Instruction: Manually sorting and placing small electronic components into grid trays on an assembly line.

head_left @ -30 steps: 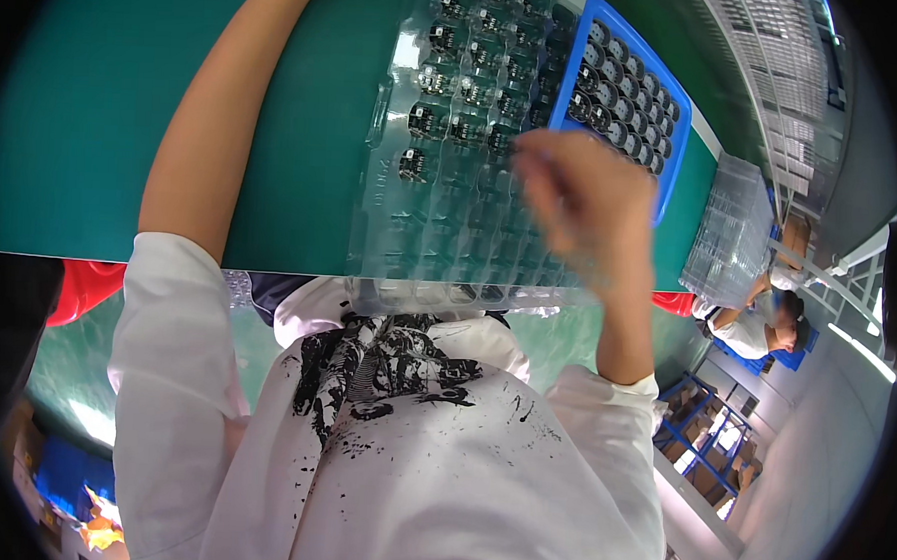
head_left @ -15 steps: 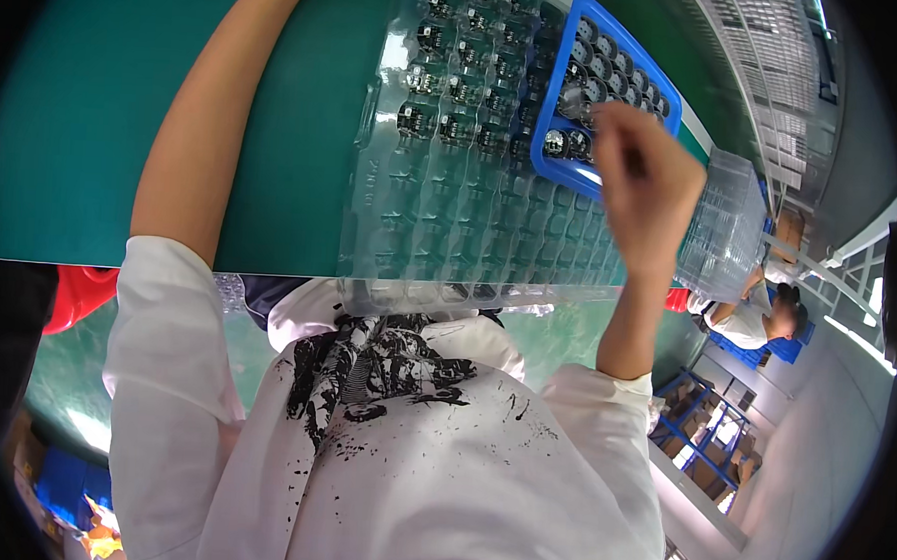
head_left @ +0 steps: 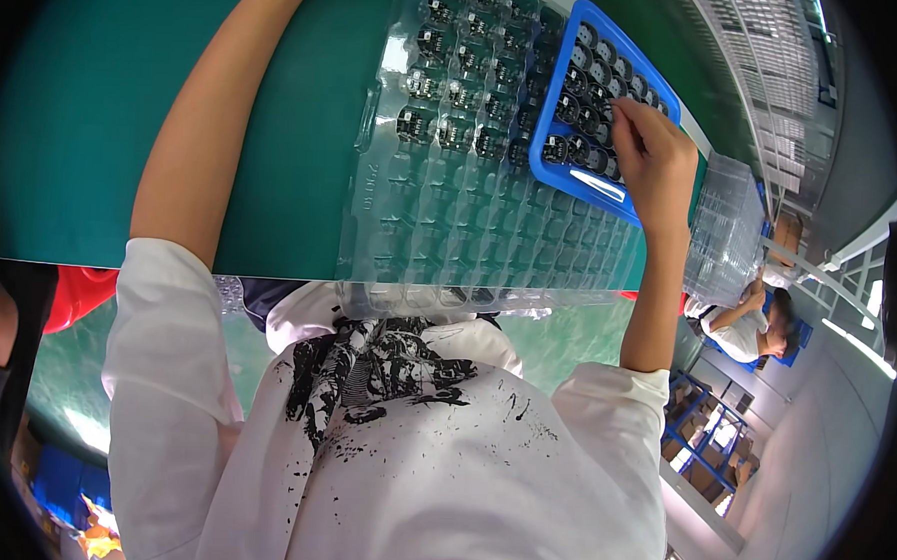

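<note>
My right hand (head_left: 661, 167) is over the right side of a blue plastic tray (head_left: 546, 134), thumb and fingertips pinched together low over the parts. What the pinch holds, if anything, is too small to make out. Round dark parts (head_left: 584, 59) fill the blue tray in rows; several nearer ones show small black-and-silver faces. The blue tray rests against a clear moulded plastic tray (head_left: 391, 212), whose far pockets hold small black-and-silver parts (head_left: 432, 44). Its near pockets look unfilled. My left forearm (head_left: 210, 119) reaches across the green tabletop, and the left hand lies beyond the upper edge.
A stack of clear plastic trays (head_left: 723, 232) stands right of the blue tray. The green table's front edge (head_left: 288, 276) runs just before my body. Another person (head_left: 742, 328) is farther off at the right, near blue shelving (head_left: 707, 436). A red object (head_left: 79, 299) is at the left.
My right hand has shifted slightly right and away from me, and its blur has gone. More part faces now show in the blue tray. The left forearm keeps its place.
</note>
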